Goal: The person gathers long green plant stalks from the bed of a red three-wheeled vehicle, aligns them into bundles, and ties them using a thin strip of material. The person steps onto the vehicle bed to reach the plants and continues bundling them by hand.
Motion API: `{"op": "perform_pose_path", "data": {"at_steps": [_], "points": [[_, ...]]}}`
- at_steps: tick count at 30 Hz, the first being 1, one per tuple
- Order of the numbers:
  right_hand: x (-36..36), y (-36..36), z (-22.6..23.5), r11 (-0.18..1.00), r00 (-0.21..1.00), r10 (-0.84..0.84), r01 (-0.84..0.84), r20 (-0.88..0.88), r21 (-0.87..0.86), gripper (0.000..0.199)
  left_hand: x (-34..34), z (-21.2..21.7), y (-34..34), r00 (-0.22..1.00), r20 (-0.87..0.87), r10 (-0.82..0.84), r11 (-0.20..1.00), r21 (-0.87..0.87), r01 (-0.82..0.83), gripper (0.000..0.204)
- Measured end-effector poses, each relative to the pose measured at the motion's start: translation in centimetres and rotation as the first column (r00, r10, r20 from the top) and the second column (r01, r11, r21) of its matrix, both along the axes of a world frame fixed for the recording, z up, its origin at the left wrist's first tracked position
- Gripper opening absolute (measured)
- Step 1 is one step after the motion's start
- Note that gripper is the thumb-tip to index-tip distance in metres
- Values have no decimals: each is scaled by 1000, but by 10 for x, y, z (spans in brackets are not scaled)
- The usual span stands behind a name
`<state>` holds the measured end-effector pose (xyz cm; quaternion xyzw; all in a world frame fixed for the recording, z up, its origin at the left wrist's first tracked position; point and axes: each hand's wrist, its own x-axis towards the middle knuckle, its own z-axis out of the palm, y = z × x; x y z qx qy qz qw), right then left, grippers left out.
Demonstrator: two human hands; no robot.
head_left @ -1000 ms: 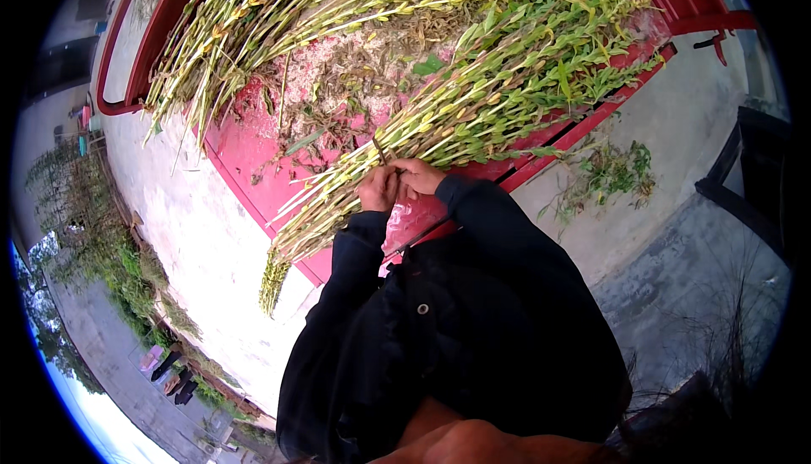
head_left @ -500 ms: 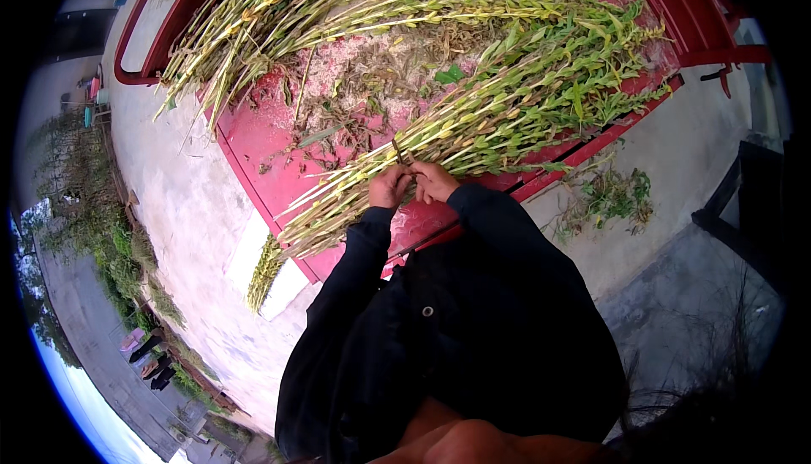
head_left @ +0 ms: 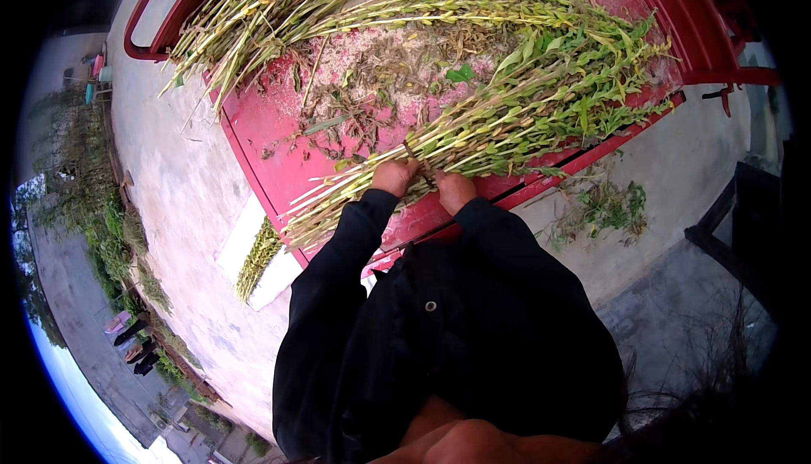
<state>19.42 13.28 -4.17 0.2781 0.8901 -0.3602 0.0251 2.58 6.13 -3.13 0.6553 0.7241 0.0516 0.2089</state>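
Observation:
A long bundle of green and yellow sesame stalks (head_left: pixel 524 117) lies slanting across the near part of a red metal truck bed (head_left: pixel 279 155). A thin dark tie (head_left: pixel 411 151) passes around the bundle near its middle. My left hand (head_left: pixel 394 177) is closed on the tie, close against the stalks. My right hand (head_left: pixel 456 192), a little to the right, is also closed at the bundle's near side, at the other part of the tie. The fingertips of both hands are partly hidden.
More sesame stalks (head_left: pixel 279 8) are heaped at the far side. Dry leaves and pale seeds (head_left: pixel 380 75) litter the bed between. A small bundle (head_left: pixel 258 257) rests on a white sheet to the left. Fallen greenery (head_left: pixel 612 208) lies on the concrete at right.
My hands, close together before, have drawn apart; the right one has moved right and slightly down. The dark tie now runs between them around the stalks.

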Motion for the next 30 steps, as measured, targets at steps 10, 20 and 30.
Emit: {"op": "perform_pose_path", "data": {"at_steps": [10, 20, 30], "points": [[2, 1, 7, 969, 962, -201, 168, -186, -179, 9, 12, 15, 13, 994, -106, 14, 972, -231, -39, 16], [-22, -4, 10, 911, 686, -410, 346, -601, -226, 7, -9, 7, -4, 799, 524, 296, 953, -107, -283, 13], [-29, -7, 8, 34, 539, -840, 159, 57, -987, 18, 18, 43, 6, 220, 924, 313, 809, -138, -571, 26]]}}
